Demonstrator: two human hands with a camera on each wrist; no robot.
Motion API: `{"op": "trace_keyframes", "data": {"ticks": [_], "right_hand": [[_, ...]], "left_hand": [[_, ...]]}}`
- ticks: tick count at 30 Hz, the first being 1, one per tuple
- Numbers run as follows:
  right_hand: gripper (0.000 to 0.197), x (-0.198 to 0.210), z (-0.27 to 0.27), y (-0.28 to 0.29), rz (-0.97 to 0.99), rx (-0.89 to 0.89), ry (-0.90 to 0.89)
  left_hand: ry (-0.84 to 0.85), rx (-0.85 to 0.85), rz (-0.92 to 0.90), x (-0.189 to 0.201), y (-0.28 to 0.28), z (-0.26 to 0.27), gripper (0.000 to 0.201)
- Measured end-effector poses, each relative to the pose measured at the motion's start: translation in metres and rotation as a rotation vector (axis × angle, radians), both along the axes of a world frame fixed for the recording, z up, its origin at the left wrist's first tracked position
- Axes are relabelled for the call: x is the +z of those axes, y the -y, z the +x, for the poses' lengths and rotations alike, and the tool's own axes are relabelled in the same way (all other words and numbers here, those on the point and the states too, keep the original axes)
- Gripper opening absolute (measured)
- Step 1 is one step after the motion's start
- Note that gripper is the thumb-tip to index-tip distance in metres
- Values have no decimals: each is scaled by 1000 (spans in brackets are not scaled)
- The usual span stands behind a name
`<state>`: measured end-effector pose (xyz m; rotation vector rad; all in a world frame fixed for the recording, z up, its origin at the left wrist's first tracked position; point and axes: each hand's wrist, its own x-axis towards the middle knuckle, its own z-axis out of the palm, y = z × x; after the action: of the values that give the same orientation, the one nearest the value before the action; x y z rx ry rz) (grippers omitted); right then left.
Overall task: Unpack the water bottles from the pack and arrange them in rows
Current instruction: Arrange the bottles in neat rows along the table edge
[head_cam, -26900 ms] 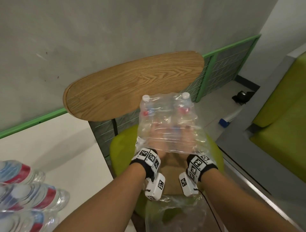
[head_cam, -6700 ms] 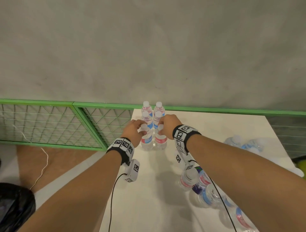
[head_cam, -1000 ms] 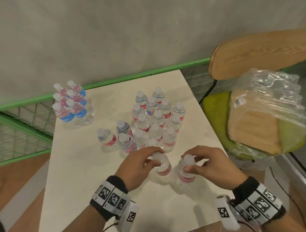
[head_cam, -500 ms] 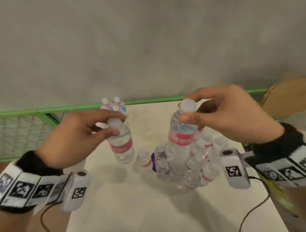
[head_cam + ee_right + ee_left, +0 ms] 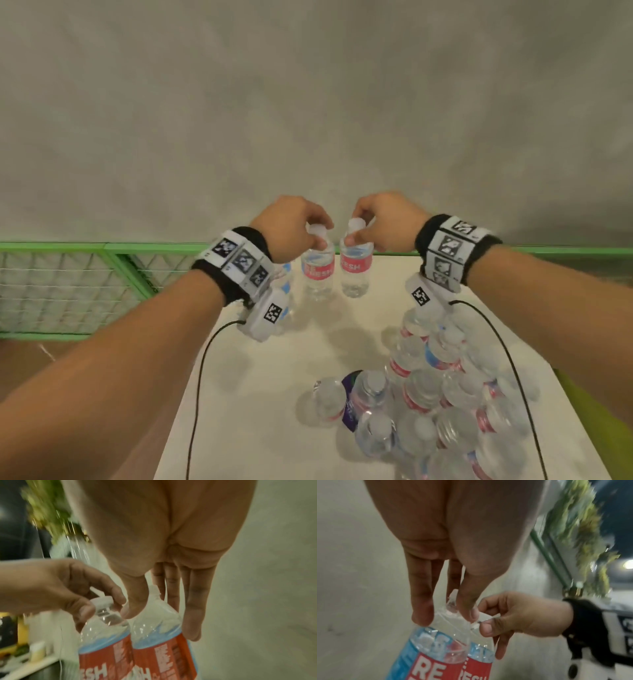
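My left hand (image 5: 317, 233) pinches the white cap of a clear water bottle with a red label (image 5: 318, 270). Beside it, my right hand (image 5: 354, 230) pinches the cap of a second red-labelled bottle (image 5: 356, 269). Both bottles hang upright, side by side, over the far end of the white table (image 5: 267, 394). In the left wrist view my fingers (image 5: 421, 609) close on the bottle's neck (image 5: 436, 639). The right wrist view has the right-hand bottle (image 5: 161, 639) touching the left one (image 5: 106, 635). A row of blue-labelled bottles (image 5: 286, 294) is mostly hidden behind my left wrist.
A cluster of several loose upright bottles (image 5: 431, 397) stands at the near right of the table. A green mesh fence (image 5: 85, 287) runs along the grey wall behind the table. Black cables (image 5: 198, 387) trail from both wrist cameras across the table.
Both hands lifted a bottle each from the near cluster and carried them away from me to the far end of the table, now close together and lower.
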<state>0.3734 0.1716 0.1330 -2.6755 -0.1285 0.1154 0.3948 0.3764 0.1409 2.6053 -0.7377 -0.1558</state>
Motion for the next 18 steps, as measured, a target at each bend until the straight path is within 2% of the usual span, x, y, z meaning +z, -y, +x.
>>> {"op": "trace_keyframes", "data": {"ticks": [4, 6, 10, 18], "right_hand": [[47, -44, 18, -10, -234, 55, -169], [45, -62, 24, -13, -303, 82, -226], [40, -85, 37, -13, -315, 47, -283], [41, -100, 63, -18, -179, -67, -164]], "left_hand": [[-43, -26, 266, -50, 20, 28, 30], [-102, -8, 341, -70, 24, 38, 29], [-272, 106, 269, -90, 30, 53, 22], [-263, 204, 266, -103, 33, 79, 24]]}}
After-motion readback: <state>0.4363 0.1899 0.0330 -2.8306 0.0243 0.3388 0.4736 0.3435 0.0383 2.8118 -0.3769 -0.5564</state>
